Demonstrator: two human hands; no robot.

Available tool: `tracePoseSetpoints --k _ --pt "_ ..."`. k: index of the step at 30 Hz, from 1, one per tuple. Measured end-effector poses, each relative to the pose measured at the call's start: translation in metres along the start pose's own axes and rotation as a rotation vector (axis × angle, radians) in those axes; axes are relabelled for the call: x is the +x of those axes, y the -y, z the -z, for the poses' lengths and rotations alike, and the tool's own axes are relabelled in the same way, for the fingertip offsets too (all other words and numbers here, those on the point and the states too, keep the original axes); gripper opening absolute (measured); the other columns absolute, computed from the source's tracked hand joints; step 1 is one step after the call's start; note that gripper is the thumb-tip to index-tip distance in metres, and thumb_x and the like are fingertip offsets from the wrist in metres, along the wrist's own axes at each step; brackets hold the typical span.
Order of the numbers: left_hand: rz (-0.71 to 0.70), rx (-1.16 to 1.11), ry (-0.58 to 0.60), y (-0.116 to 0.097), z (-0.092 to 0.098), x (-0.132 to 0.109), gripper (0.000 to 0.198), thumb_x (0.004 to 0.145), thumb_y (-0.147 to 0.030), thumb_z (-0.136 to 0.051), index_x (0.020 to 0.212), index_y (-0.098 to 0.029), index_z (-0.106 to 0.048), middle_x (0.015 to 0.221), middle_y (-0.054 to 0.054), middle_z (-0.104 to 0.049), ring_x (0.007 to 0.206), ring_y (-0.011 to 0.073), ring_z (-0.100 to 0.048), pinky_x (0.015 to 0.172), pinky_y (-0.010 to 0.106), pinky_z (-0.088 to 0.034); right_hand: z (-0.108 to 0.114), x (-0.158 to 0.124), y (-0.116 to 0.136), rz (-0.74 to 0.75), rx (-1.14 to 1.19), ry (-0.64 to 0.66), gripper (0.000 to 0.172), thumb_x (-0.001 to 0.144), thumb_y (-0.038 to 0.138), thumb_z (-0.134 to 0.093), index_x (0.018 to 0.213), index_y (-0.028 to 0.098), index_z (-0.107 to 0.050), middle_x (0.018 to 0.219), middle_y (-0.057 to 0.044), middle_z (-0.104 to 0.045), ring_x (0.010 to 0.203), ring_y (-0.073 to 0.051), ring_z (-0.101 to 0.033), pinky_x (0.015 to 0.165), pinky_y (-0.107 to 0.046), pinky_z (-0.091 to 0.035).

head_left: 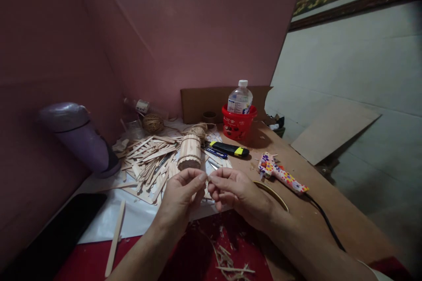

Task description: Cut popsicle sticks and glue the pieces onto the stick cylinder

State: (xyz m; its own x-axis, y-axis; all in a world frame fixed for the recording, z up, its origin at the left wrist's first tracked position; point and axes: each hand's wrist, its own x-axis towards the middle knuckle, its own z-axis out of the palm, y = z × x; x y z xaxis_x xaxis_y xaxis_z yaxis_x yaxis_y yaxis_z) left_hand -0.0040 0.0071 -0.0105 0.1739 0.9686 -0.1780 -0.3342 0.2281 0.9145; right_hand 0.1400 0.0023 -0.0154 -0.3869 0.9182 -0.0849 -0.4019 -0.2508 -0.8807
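Note:
My left hand and my right hand meet at the fingertips in the middle of the view. Each is closed in a pinch, thumb against forefinger. Whatever they hold, if anything, is too small to make out. Just behind my left hand, a small barrel made of wooden sticks lies on its side, its scalloped end towards me. A ball of twine rests behind it. Many loose wooden sticks are heaped to the left of the barrel. Twine scraps and stick pieces lie on the red cloth below my hands.
Right of the barrel are a black-and-yellow cutter, a red bucket holding a plastic bottle, and a flowered glue gun with a black cord. A purple bottle leans at left, near a dark flat object.

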Motion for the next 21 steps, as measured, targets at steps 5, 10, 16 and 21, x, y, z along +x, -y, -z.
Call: tracePoseSetpoints --k 5,10,16,21 --pt "-0.012 -0.024 0.031 0.0009 0.0014 0.0005 0.023 0.066 -0.031 -0.075 0.072 -0.012 -0.062 0.047 -0.005 -0.050 0.034 0.0003 -0.031 0.034 0.013 -0.018 -0.0029 0.0012 -0.0044 0.139 -0.206 -0.116 0.031 0.069 0.040 -0.073 0.073 0.014 -0.056 0.060 0.003 -0.057 0.045 -0.007 -0.051 0.045 -0.021 -0.046" --pt "-0.019 -0.064 0.007 0.0005 0.0010 -0.0005 0.023 0.067 -0.030 -0.074 0.078 -0.012 -0.065 0.058 -0.002 -0.055 0.043 0.0024 -0.041 0.039 0.013 -0.026 -0.0036 0.0013 -0.0037 0.138 -0.219 -0.129 0.033 0.067 0.042 -0.074 0.071 0.014 -0.056 0.061 0.003 -0.058 0.047 -0.007 -0.052 0.043 -0.020 -0.047" --pt "-0.054 0.041 0.029 -0.0001 0.0004 -0.0010 0.019 0.067 -0.028 -0.072 0.071 -0.012 -0.063 0.053 -0.004 -0.052 0.038 0.0014 -0.033 0.036 0.014 -0.018 -0.0017 0.0020 -0.0050 0.147 -0.229 -0.138 0.033 0.070 0.044 -0.071 0.071 0.014 -0.056 0.061 0.003 -0.057 0.047 -0.007 -0.051 0.042 -0.020 -0.047" --pt "-0.058 0.061 0.030 0.0018 0.0015 0.0009 0.018 0.066 -0.027 -0.072 0.072 -0.012 -0.063 0.051 -0.003 -0.054 0.036 0.0015 -0.032 0.036 0.015 -0.017 -0.0018 0.0014 -0.0048 0.155 -0.246 -0.131 0.031 0.072 0.042 -0.070 0.071 0.015 -0.056 0.063 0.002 -0.058 0.047 -0.008 -0.052 0.043 -0.020 -0.047"
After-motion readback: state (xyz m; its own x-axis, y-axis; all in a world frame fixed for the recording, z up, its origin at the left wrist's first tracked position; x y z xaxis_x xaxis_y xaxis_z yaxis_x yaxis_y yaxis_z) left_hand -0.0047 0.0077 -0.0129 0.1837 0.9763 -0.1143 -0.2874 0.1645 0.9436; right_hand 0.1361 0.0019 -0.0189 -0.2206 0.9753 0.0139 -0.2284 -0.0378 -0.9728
